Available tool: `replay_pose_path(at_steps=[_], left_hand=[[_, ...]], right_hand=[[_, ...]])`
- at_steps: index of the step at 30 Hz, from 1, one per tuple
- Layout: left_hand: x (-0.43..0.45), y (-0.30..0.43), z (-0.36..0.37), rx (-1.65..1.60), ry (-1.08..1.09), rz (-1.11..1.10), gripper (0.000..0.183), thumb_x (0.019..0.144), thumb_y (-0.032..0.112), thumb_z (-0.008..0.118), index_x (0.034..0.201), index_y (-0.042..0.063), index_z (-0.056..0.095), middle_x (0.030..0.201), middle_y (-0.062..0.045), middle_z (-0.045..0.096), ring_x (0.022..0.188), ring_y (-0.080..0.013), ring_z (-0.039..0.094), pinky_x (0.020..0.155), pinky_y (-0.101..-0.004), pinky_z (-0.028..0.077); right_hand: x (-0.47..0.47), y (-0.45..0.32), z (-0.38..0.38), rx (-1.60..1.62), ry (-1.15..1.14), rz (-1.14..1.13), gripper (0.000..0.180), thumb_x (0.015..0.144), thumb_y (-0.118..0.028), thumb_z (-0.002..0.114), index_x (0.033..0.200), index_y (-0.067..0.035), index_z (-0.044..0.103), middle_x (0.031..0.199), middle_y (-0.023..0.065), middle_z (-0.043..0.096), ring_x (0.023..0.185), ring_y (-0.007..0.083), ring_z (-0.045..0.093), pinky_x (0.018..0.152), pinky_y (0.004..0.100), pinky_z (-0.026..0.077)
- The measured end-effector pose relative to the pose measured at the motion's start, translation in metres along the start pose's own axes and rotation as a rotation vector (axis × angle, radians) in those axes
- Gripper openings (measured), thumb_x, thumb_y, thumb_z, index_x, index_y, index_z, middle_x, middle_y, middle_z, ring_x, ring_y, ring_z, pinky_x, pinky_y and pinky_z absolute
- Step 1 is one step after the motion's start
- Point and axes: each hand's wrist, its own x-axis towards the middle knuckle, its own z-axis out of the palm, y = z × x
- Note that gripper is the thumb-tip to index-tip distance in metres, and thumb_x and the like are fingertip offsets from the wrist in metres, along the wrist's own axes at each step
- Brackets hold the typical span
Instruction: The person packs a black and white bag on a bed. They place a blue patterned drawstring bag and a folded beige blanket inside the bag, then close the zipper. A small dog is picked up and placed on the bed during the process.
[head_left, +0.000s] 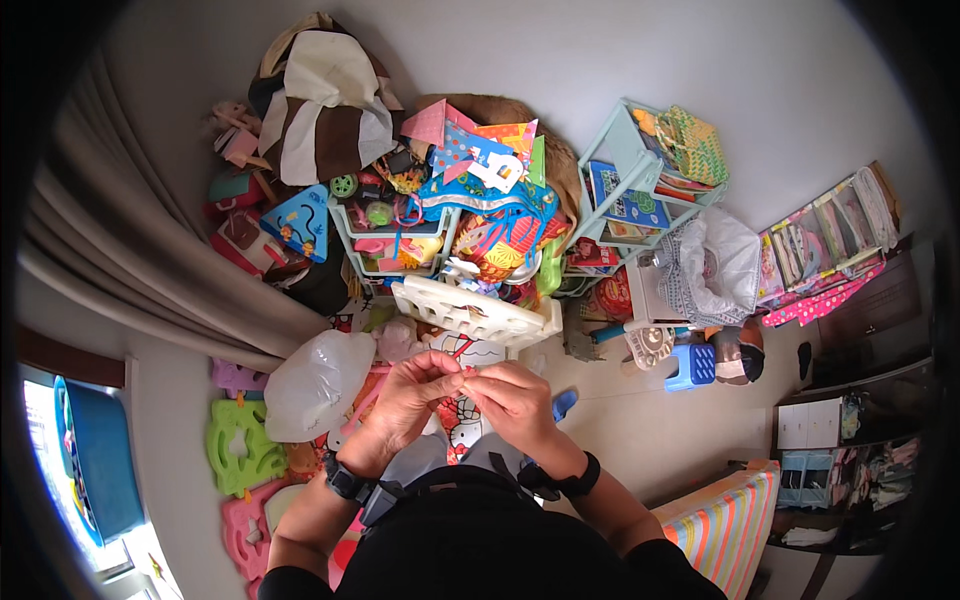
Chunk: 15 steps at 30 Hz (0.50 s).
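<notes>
My left hand (409, 397) and my right hand (514, 401) meet at the fingertips in front of my body. Pinched between them is a small red item (470, 370), mostly hidden by the fingers and too small to name. Just beyond the hands stands a cream plastic panel with cut-out slots (465, 311). An inflated-looking translucent plastic bag (319, 386) lies to the left of my left hand. Below the hands, a mat with cartoon cat prints (465, 431) covers part of the floor.
Toy-filled shelf carts (395, 225) and a striped bag (330, 112) line the wall ahead. Green plastic fence panels (244, 446) stand at left. To the right are a lined laundry basket (712, 262), a blue stool (690, 367), a blue slipper (564, 405) and a bed corner with striped cloth (720, 532).
</notes>
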Motion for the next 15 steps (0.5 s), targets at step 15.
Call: replay_pose_path(at_steps=[15], left_hand=[[0.012,0.069,-0.043,-0.12,0.213,0.243,0.012,0.093,0.001,0.067,0.104,0.006,0.064,0.094,-0.001,0.067,0.083,-0.011,0.063,0.079,-0.0249,0.052]], right_hand=[[0.109,0.036,0.069,0.317,-0.146,-0.195,0.015,0.079,-0.002,0.075,0.094,-0.006,0.072,0.083,0.0048,0.064,0.076,0.0259,0.062,0.066,0.0373,0.05]])
